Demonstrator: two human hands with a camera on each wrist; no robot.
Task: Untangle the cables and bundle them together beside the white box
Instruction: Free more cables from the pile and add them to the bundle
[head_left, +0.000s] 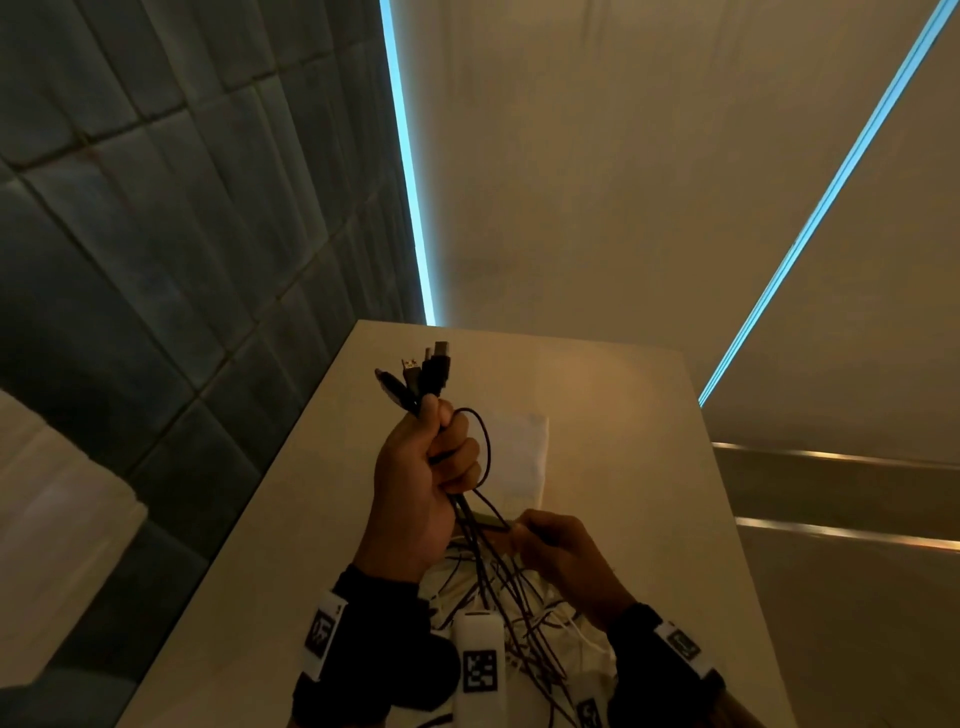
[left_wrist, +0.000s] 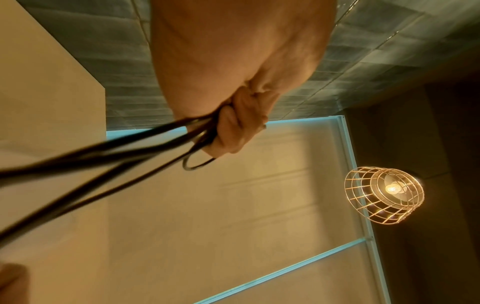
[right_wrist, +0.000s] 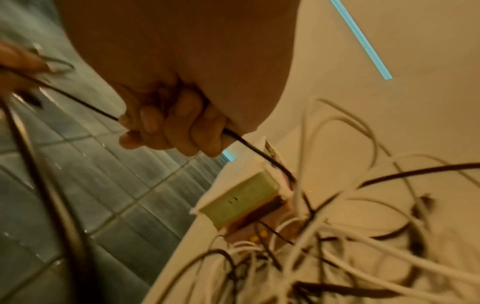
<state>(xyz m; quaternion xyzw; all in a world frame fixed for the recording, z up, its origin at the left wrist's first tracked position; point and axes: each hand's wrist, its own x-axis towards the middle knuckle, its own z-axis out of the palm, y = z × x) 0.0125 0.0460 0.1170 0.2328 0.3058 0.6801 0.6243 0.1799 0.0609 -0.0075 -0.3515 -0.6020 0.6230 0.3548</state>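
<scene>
On the pale tabletop (head_left: 623, 415), the left hand (head_left: 415, 478) clenches gathered black cable plugs (head_left: 421, 374) upright at centre frame; the right hand (head_left: 561, 556) pinches a thin black cable (right_wrist: 78, 102), seemingly to free it from the tangle.

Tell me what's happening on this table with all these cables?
A person is sorting tangled cables over a table. The left hand grips a bunch of black cables upright, with their plugs sticking out above the fist. The right hand pinches one thin black cable running across from that bunch. A tangle of white and black cables still lies on the table beside the white box, so nothing is bundled there yet.
</scene>
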